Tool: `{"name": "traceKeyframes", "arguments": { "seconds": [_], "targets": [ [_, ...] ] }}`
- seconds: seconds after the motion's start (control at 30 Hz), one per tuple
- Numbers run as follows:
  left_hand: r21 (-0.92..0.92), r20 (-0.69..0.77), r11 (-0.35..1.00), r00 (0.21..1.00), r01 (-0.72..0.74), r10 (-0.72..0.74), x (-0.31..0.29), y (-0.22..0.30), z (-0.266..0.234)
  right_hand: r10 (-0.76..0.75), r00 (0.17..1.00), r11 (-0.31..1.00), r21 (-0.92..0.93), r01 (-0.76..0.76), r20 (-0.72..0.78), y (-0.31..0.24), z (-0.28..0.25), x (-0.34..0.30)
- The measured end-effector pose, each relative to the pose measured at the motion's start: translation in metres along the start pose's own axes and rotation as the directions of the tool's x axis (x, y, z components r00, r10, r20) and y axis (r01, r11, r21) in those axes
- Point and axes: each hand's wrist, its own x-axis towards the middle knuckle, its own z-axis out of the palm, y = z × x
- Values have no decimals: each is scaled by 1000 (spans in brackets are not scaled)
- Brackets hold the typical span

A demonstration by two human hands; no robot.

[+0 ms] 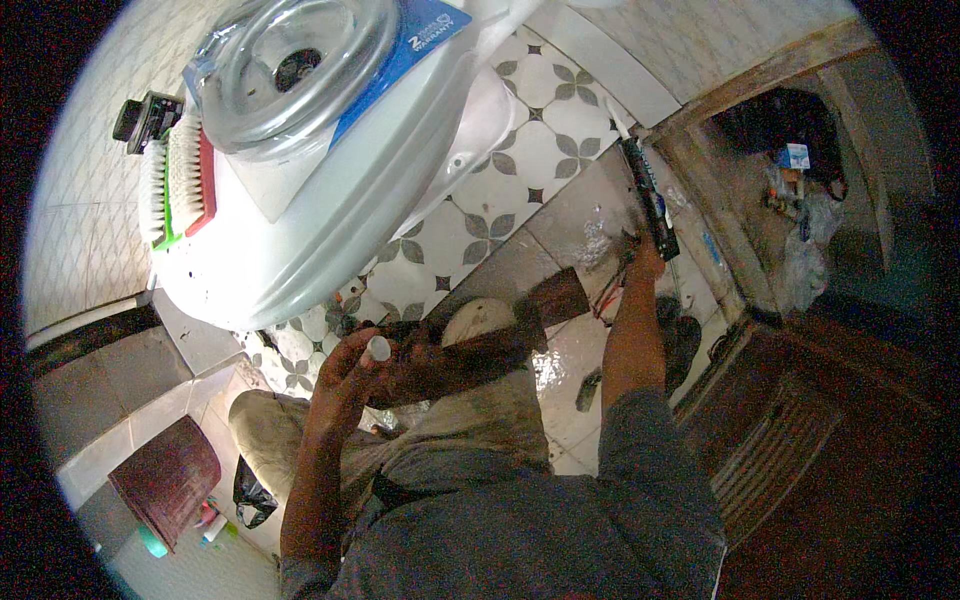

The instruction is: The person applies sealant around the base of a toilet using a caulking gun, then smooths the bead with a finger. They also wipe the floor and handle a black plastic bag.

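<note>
My left hand [345, 372] is closed in front of my lap, pinching a small white round cap [378, 348] between its fingers. My right arm stretches forward to the right, and my right hand [646, 264] is closed at the lower end of a black sealant tube [648, 190] with a long white nozzle [617, 118]. The tube lies at a slant beside the wet tiles. Its grip is partly hidden by shadow. A dark brown, plank-like shape [490, 358] crosses before my knees; what it is I cannot tell.
At the left stands a white toilet [380, 235], bearing a coiled clear hose [300, 85]. Two scrubbing brushes [180, 180] rest at its edge. A maroon bucket [165, 480] and a black plastic bag [254, 495] are lower left. Clear plastic bags [812, 255] lie far right.
</note>
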Motion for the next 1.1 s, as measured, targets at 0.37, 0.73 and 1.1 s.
{"name": "traceKeyframes", "arguments": {
  "seconds": [0.37,0.73,1.1],
  "targets": [
    [35,54,993,992,-113,111,-52,18,-7,-41,915,979,200,-44,401,-38,-134,-157],
    [-63,59,868,866,-492,496,-136,51,-50,-332,661,934,330,134,672,-32,-241,-374],
    [-298,136,749,750,-592,648,-165,42,-95,-502,524,831,216,513,688,-113,-248,-442]
  ]
}}
